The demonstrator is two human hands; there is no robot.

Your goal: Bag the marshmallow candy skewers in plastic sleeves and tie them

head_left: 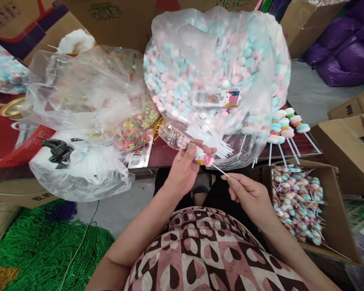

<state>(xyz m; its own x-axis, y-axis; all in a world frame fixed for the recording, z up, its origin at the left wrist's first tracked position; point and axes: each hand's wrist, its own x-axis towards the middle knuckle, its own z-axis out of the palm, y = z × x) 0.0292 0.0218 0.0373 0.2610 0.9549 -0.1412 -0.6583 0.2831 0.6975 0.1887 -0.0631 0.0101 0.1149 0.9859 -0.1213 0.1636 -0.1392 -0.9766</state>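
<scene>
My left hand (185,165) is closed around a marshmallow skewer in a clear printed wrapper (177,139), held just below the table edge. My right hand (245,192) pinches the white stick (221,171) that pokes out of the wrapper's lower end. Right above both hands sits a large clear bag of pink, blue and white marshmallow skewers (212,76), its sticks fanning out at the bottom.
Loose marshmallow skewers (286,127) lie on the dark table at right. A cardboard box of wrapped skewers (297,202) stands lower right. Crumpled clear bags (79,121) with colourful ring candy (136,131) fill the left. Green bead strings (42,242) lie lower left; more boxes at right.
</scene>
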